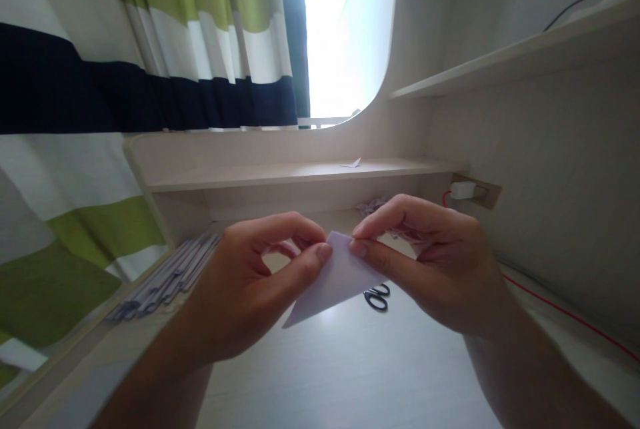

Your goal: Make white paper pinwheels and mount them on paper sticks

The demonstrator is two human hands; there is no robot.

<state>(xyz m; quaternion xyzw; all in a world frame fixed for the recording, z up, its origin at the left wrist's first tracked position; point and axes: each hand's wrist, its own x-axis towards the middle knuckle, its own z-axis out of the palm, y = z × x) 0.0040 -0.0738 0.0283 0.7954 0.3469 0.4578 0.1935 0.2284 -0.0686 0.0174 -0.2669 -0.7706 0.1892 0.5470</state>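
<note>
A folded piece of white paper point(336, 281) is held up between my hands above the desk, its narrow top edge between them and a pointed corner hanging down to the left. My left hand point(265, 276) pinches its upper left edge between thumb and forefinger. At the upper right edge, my right hand point(425, 256) grips it the same way. Behind the paper, black-handled scissors point(376, 298) lie on the desk, their blades hidden by the paper and my hand.
Several folded paper strips point(165, 279) lie at the left of the desk point(340, 376). More paper pieces point(371, 205) are heaped at the back. A small folded paper point(353, 163) rests on the shelf point(300, 172). At right, a white plug point(463, 190) and red cable point(565, 312) run along the wall.
</note>
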